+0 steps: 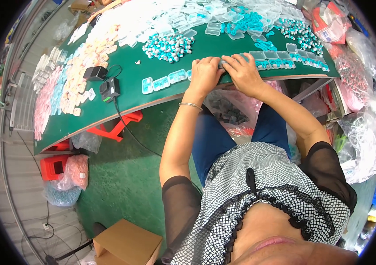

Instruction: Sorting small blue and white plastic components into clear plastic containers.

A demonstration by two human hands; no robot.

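Observation:
Both hands meet at the front edge of a green table (122,99). My left hand (205,74) and my right hand (243,73) press together on a small clear plastic case (221,64), mostly hidden under the fingers. A row of filled clear cases (166,81) with teal contents lies left of my hands, and another row (285,63) runs to the right. A heap of small teal-and-silver parts (169,46) sits just behind. A thin bracelet (190,105) circles my left wrist.
Empty clear cases (174,20) and teal pieces (247,21) pile at the table's back. Pink and pale packets (71,77) cover the left end, by two black adapters (108,88) with a cable. Plastic bags (362,132) crowd the right; red stools (117,128), a cardboard box (126,243) stand on the floor.

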